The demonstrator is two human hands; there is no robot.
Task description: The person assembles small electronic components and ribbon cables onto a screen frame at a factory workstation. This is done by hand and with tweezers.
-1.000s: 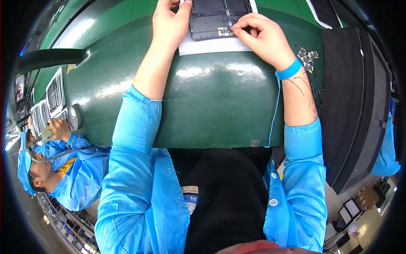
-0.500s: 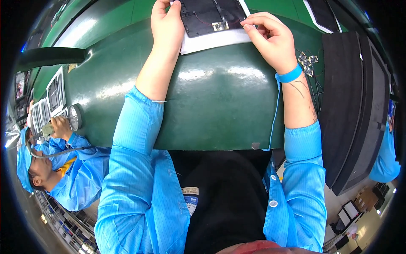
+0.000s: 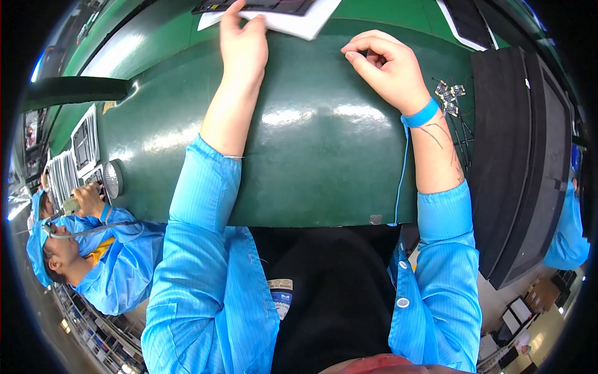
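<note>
Black panel (image 3: 285, 5) lies against the spread left hand (image 3: 243, 45), apart from curled right hand (image 3: 387, 65).

Striped blue sleeves (image 3: 198, 206), white buttons (image 3: 403, 303), blue wristband (image 3: 422, 113), black garment (image 3: 330, 299)

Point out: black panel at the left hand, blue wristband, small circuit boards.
Black panel (image 3: 283, 6): head view, dark face near lower edge.
Blue wristband (image 3: 422, 115): head view, middle of the band.
Small circuit boards (image 3: 448, 96): head view, one board in the cluster.
</note>
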